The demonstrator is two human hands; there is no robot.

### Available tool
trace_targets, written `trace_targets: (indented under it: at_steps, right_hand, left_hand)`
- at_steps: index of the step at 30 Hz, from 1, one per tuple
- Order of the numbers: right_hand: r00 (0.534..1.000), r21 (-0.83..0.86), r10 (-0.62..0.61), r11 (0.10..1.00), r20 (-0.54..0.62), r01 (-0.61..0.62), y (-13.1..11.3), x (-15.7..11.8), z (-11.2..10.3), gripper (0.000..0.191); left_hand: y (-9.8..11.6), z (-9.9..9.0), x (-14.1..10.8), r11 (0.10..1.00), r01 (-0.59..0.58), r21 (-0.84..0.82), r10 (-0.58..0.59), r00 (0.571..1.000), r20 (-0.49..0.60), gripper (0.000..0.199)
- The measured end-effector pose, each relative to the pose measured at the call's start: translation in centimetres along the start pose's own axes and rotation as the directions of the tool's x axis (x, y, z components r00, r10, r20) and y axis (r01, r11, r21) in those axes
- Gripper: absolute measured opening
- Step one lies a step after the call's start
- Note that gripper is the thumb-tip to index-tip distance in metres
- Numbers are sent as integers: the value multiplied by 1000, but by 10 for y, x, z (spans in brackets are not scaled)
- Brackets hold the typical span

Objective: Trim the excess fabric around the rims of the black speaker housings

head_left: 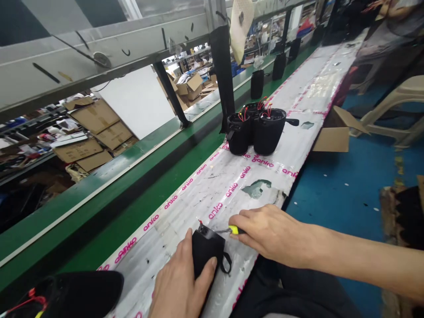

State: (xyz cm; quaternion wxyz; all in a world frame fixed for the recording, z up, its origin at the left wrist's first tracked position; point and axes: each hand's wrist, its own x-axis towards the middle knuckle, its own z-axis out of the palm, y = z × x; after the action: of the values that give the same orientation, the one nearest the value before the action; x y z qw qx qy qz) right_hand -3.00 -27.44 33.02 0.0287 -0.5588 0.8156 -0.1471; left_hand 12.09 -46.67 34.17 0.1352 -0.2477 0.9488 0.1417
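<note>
My left hand [185, 274] is wrapped round a small black fabric-covered case [206, 251], which lies on the white-covered bench. The case has a strap loop on its right side and a bit of red wire at its top end. My right hand [265, 229] is closed on a screwdriver [234, 229] with a yellow and black handle. Its thin shaft points left to the top end of the case; whether the tip touches is unclear. At lower left lies another black case [89, 291] with red wires.
A cluster of black cases [270, 132] with red wires stands farther along the bench [185, 221]. Several black cylinders [257, 84] stand on the green conveyor [159, 181]. An open carton [331, 137] and a plastic stool [397, 97] are at right. Another person [397, 26] sits beyond.
</note>
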Motion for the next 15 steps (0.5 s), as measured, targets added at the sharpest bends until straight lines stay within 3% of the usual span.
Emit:
trace_targets:
  at_steps: [4,8,15]
  right_hand:
    - [995,118,100,988,26,-102,-12,-7,-2,11]
    - [998,111,37,993,44,-41,-24,-12,12,16]
    - [996,103,34,994,82,-43,-32,-15,26,24]
  left_hand:
    - [-4,1,0,996,79,-38,-80,996,-29,80]
    - [4,11,-1,998,56,20,-54,994,-99,70]
    - [13,9,-4,991,71,116,-75,996,38,87]
